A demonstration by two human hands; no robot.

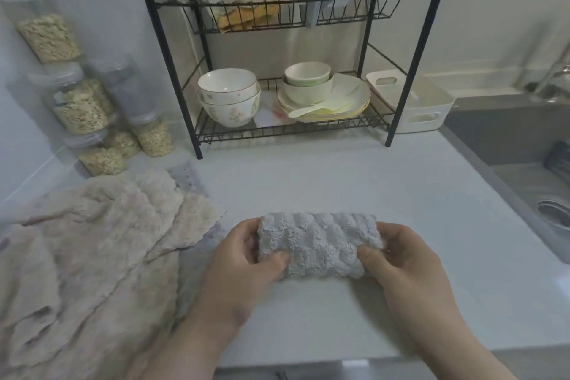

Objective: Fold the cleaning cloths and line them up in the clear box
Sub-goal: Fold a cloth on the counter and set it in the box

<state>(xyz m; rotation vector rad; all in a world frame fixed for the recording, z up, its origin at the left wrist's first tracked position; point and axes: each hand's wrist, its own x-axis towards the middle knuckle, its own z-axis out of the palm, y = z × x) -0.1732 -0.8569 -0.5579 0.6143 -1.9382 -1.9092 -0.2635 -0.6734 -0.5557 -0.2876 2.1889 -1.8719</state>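
At a kitchen counter, a person's left hand and right hand pinch the two ends of a grey cloth, thumbs on top, fingers curled round; the cloth, folded into a thick bundle, is at 6 o'clock, near the front edge; a heap of beige cloths lies unfolded at 9 o'clock; no clear box is visible; seemingly one cloth is nearly folded, none boxed, and most of the job is ahead.

Grey ribbed cloth, beige cloths, blk rack, white floral bowls, white counter.
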